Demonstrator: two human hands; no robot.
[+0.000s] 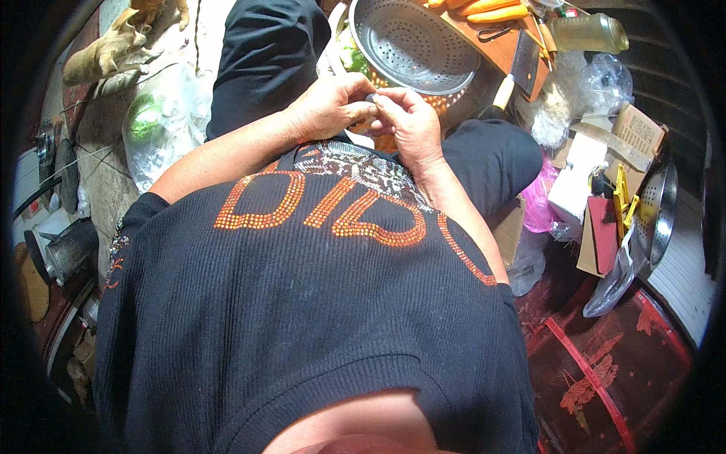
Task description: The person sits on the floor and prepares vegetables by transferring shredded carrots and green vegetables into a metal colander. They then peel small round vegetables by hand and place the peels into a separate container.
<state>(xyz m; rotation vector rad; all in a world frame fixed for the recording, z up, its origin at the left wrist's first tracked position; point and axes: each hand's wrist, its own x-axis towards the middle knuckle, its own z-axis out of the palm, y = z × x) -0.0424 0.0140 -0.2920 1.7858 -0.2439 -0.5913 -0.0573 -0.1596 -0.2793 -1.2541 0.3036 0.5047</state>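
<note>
My left hand [334, 105] and my right hand [409, 116] meet fingertip to fingertip before my lap. Between the fingertips is a small greyish thing [371, 98], mostly covered, too small to name; which hand grips it I cannot tell. Just beyond the hands stands a metal colander [420, 48], tilted a little, with green leaves [353, 54] at its left side. Under and beside the fingers part of an orange perforated basket [439, 105] shows. Right of the colander, a wooden board [482, 37] bears carrots [498, 13] and a cleaver [515, 71] with a pale handle.
A glass jar [590, 34] lies at the upper right. Plastic bags [606, 76], cardboard boxes [640, 133] and a second metal colander [658, 213] crowd the right. On the left are a bagged green vegetable [144, 118], a cat [108, 54] and a metal pot [71, 249].
</note>
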